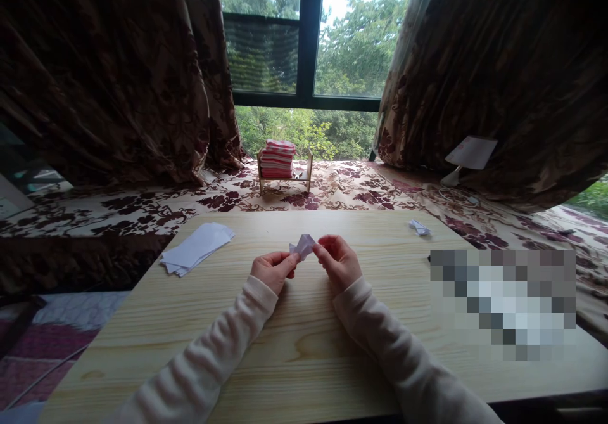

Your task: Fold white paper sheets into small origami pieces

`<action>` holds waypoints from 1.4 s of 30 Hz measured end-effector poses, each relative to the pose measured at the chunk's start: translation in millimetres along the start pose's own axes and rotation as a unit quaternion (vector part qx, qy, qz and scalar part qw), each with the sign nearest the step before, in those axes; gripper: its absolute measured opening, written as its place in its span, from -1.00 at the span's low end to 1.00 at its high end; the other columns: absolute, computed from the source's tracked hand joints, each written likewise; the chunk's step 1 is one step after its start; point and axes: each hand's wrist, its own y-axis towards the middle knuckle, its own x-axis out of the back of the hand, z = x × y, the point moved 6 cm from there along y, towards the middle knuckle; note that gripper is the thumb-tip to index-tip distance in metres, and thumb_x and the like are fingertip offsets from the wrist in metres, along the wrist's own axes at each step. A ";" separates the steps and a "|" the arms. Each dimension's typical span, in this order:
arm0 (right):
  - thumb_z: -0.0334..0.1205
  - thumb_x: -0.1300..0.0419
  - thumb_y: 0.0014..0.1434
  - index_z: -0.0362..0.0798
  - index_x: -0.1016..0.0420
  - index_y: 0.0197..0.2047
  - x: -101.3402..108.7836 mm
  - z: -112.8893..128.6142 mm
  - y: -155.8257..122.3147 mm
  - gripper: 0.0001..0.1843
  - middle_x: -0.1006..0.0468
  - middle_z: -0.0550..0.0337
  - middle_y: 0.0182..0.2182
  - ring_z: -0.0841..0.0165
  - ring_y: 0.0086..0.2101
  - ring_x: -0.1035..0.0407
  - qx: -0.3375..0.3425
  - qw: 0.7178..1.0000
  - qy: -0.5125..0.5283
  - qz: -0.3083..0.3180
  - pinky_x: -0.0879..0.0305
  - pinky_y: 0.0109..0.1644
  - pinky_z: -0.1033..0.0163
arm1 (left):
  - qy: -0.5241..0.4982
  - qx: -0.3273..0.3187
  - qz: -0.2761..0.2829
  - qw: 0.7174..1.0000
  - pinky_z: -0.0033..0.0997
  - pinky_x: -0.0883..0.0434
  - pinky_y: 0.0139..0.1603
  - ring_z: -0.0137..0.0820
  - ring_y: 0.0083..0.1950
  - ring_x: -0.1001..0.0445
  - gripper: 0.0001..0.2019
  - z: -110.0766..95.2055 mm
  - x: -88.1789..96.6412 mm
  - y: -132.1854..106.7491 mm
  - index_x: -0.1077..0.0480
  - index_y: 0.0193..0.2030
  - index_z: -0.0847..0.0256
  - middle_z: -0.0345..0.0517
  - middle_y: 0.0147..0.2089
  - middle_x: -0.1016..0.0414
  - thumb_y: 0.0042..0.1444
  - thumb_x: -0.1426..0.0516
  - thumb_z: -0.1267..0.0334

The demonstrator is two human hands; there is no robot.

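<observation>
The left hand (273,270) and right hand (338,260) each pinch one end of a small folded paper (303,245), held between them just above the table (304,348), seemingly mid-fold, so a clean crease calls for aligned edges; loose sheets (197,248) lie well left of the grip.

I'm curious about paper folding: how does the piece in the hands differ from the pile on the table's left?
The folded piece is small, creased into points, held off the table by left hand and right hand; the paper pile is larger, flat, lying untouched on it. Both are pale paper.
</observation>
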 end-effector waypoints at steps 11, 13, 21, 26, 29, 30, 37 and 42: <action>-0.19 -0.14 -0.04 -0.08 -0.35 -0.43 -6.4 13.6 -6.4 -0.87 -0.33 0.28 -0.59 0.50 -0.58 -0.19 0.100 0.992 -0.069 0.018 -0.12 -0.54 0.38 | -0.074 0.047 0.029 0.996 -0.53 -0.26 -0.61 -0.57 -0.65 -0.26 -0.70 10.9 -6.8 1.5 -0.43 -0.57 0.36 -0.21 -0.64 -0.34 -0.26 -0.23 0.09; -0.22 -0.13 -0.03 -0.07 -0.34 -0.44 -7.6 15.3 -7.8 -0.90 -0.36 0.28 -0.58 0.50 -0.58 -0.21 0.107 0.990 -0.082 0.030 -0.13 -0.54 0.39 | -0.084 0.054 0.030 0.995 -0.52 -0.27 -0.63 -0.56 -0.66 -0.26 -0.68 13.1 -7.1 2.9 -0.43 -0.57 0.37 -0.20 -0.64 -0.34 -0.26 -0.22 0.06; -0.31 -0.09 -0.05 -0.07 -0.41 -0.40 -11.3 25.5 -14.2 -0.89 -0.33 0.29 -0.61 0.51 -0.59 -0.21 0.207 0.955 -0.195 0.082 -0.14 -0.54 0.40 | -0.084 0.058 0.006 0.995 -0.54 -0.27 -0.65 -0.57 -0.68 -0.27 -0.70 11.3 -0.7 6.1 -0.39 -0.62 0.35 -0.22 -0.67 -0.34 -0.32 -0.25 0.10; -0.29 -0.09 -0.04 -0.06 -0.42 -0.42 -13.0 24.2 -14.4 -0.89 -0.34 0.27 -0.58 0.50 -0.57 -0.22 0.219 0.945 -0.220 0.106 -0.15 -0.53 0.40 | -0.091 0.075 0.019 0.993 -0.50 -0.30 -0.63 -0.56 -0.68 -0.27 -0.68 14.8 -3.0 6.1 -0.38 -0.62 0.36 -0.21 -0.67 -0.34 -0.36 -0.26 0.09; -0.25 -0.09 -0.02 -0.04 -0.43 -0.40 -14.3 23.4 -14.6 -0.88 -0.35 0.26 -0.56 0.51 -0.59 -0.20 0.217 0.938 -0.241 0.119 -0.15 -0.54 0.40 | -0.083 0.066 0.013 0.994 -0.52 -0.29 -0.62 -0.57 -0.67 -0.27 -0.70 13.0 -2.6 5.4 -0.39 -0.62 0.35 -0.22 -0.67 -0.34 -0.35 -0.26 0.10; -0.23 -0.09 -0.01 -0.04 -0.43 -0.40 -14.5 23.1 -14.4 -0.87 -0.35 0.25 -0.55 0.51 -0.59 -0.20 0.216 0.936 -0.248 0.122 -0.14 -0.54 0.40 | -0.080 0.061 0.011 0.995 -0.52 -0.28 -0.62 -0.57 -0.67 -0.27 -0.70 11.8 -2.3 5.0 -0.39 -0.62 0.35 -0.22 -0.67 -0.34 -0.34 -0.26 0.10; -0.17 -0.07 0.02 -0.04 -0.42 -0.45 -11.0 18.3 -9.7 -0.84 -0.35 0.25 -0.59 0.48 -0.58 -0.20 0.204 0.931 -0.283 0.109 -0.14 -0.50 0.38 | -0.058 0.034 0.004 0.998 -0.54 -0.25 -0.60 -0.57 -0.66 -0.27 -0.73 8.5 -1.2 4.0 -0.39 -0.64 0.35 -0.22 -0.68 -0.33 -0.27 -0.22 0.12; -0.15 -0.08 0.00 -0.05 -0.41 -0.43 -10.6 14.5 -11.5 -0.84 -0.34 0.27 -0.62 0.51 -0.63 -0.13 0.190 0.937 -0.276 0.102 -0.08 -0.57 0.39 | -0.032 0.020 0.010 0.999 -0.54 -0.23 -0.59 -0.55 -0.65 -0.28 -0.74 10.9 -0.4 3.9 -0.41 -0.61 0.34 -0.20 -0.66 -0.34 -0.22 -0.20 0.12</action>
